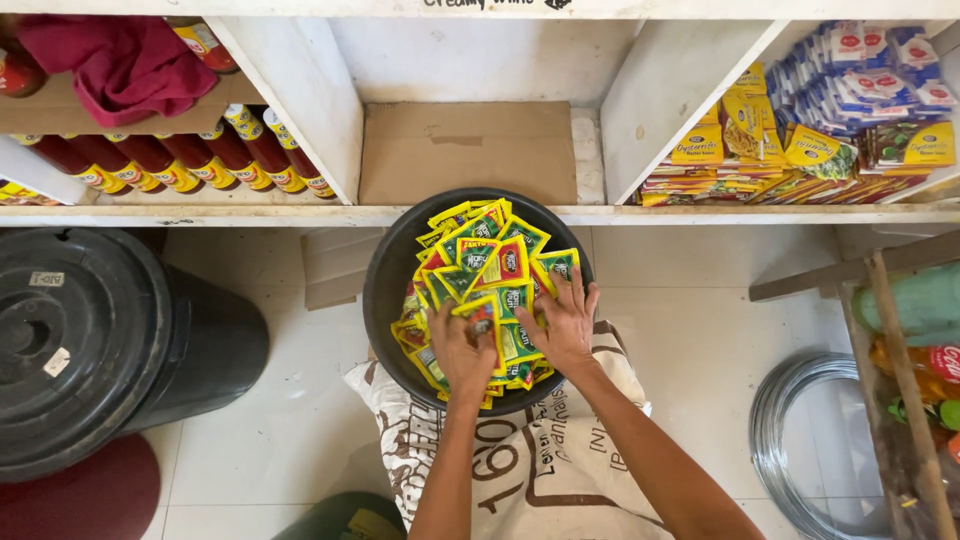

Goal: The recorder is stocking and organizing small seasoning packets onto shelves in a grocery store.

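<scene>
A black round basin point(385, 285) rests on a printed white sack point(540, 470) and is heaped with several small yellow, green and red sachets point(490, 260). Both of my hands reach into the near side of the heap. My left hand point(462, 352) has its fingers curled around a bunch of sachets point(478, 312). My right hand point(562, 322) lies flat on the pile beside it, fingers spread over the sachets.
Behind the basin a white shelf has a compartment lined with brown cardboard point(465, 150). Red sauce bottles point(170, 165) and a red cloth point(120, 60) fill the left compartment, packets point(800, 140) the right. A black lidded bin point(90, 340) stands left, a wire coil point(800, 430) right.
</scene>
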